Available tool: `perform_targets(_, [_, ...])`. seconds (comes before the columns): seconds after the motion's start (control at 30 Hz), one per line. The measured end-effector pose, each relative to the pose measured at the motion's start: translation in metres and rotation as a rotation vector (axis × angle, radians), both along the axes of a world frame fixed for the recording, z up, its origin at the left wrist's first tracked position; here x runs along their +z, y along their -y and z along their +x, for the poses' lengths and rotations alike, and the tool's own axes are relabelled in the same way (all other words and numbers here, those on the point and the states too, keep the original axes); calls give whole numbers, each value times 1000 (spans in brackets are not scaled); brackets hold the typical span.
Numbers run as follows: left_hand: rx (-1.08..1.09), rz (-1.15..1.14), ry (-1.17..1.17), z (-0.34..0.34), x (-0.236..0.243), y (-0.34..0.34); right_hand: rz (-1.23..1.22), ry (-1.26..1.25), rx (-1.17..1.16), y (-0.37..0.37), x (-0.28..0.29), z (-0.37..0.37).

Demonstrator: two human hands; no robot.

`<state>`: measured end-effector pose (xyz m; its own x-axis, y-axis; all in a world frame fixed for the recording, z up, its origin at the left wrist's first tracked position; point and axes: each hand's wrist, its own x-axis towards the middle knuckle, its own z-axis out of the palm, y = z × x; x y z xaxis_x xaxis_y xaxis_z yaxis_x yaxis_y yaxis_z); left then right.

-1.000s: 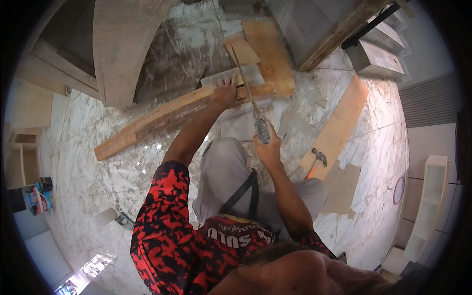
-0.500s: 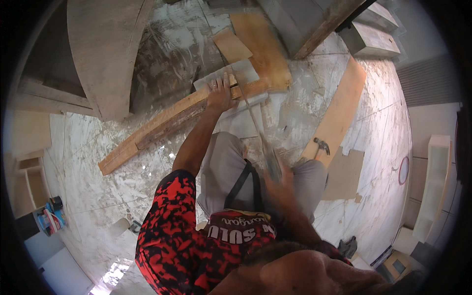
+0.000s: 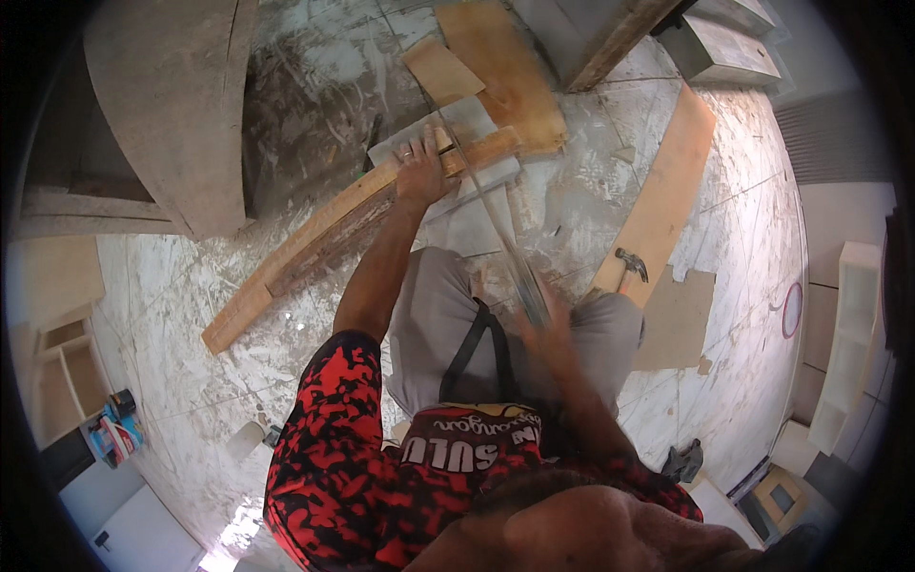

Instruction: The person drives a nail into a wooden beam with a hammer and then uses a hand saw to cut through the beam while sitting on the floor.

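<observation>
My left hand [image 3: 419, 170] grips a long curved timber strip [image 3: 315, 234] near its upper right end, beside a grey slab [image 3: 474, 116]. A handsaw [image 3: 486, 204] runs from a cut in that end down to my right hand [image 3: 545, 319], which is closed on its handle and blurred by motion. Behind the cut lie a plywood sheet [image 3: 524, 91] and a smaller offcut [image 3: 438, 69]. Right of my knees, a claw hammer [image 3: 629, 259] rests on a long plywood board [image 3: 667, 181].
A large curved panel [image 3: 167, 110] stands at upper left and a wooden post [image 3: 610, 59] at top right. Grey boxes [image 3: 720, 59] sit beyond it. A thin board [image 3: 681, 334] lies at right. Cabinets [image 3: 71, 362] are at far left, a white shelf unit [image 3: 843, 343] at far right.
My right hand has drawn the saw back toward my body and slightly right. My left hand stays on the timber. The view has shifted a little.
</observation>
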<state>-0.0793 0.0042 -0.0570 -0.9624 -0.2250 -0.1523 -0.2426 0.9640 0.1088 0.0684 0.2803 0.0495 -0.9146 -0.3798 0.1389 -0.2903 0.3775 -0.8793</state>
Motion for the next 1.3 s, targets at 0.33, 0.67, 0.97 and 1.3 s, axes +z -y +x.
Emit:
perform_targets(0.33, [66, 47, 14, 2, 12, 2, 52, 120, 14, -37, 12, 27])
perform_targets(0.67, [58, -48, -85, -1, -18, 5, 114, 409, 38, 58, -1, -94])
perform_targets(0.97, [26, -107, -143, -6, -14, -1, 2, 404, -34, 19, -2, -65])
perform_targets(1.3, [19, -90, -151, -3, -12, 2, -56, 197, 24, -52, -7, 15])
